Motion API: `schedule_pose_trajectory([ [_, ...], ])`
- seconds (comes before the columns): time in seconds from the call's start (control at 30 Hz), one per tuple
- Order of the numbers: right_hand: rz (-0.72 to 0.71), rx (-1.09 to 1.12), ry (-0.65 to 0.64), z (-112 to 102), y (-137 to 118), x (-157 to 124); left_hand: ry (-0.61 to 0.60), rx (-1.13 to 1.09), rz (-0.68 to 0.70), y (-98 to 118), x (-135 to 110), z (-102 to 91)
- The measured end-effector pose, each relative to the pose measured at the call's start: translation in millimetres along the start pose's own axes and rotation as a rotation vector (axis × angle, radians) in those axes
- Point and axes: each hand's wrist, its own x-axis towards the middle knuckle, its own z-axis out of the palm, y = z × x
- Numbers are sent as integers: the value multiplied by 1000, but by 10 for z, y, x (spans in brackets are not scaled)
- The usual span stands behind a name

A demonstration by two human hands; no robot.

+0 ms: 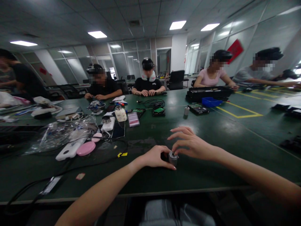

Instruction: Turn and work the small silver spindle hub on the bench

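A small silver metal cylinder (pixel 173 158) stands upright on the dark green table (pixel 211 175) near its front edge. My left hand (pixel 155 157) curls around the cylinder's left side and grips it. My right hand (pixel 190 144) comes in from the right; its thumb and a finger pinch the cylinder's top while the other fingers spread out above it.
A pink round case (pixel 86 148), a white device (pixel 69 150), a plastic bag (pixel 61 131) and black cables lie to the left. Circuit boards (pixel 158 111), a second small cylinder (pixel 186 110), a blue tray (pixel 210 101) and a black case (pixel 208 92) sit farther back. Several other people sit around the table.
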Motion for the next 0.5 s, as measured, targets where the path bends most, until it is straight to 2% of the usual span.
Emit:
schedule_pose_trajectory([
  [0.27,18,64,-96,6,-84,98,35,-3,9,-37,2,28],
  [0.5,142,374,-52,96,-11,12,15,5,10,-43,8,26],
])
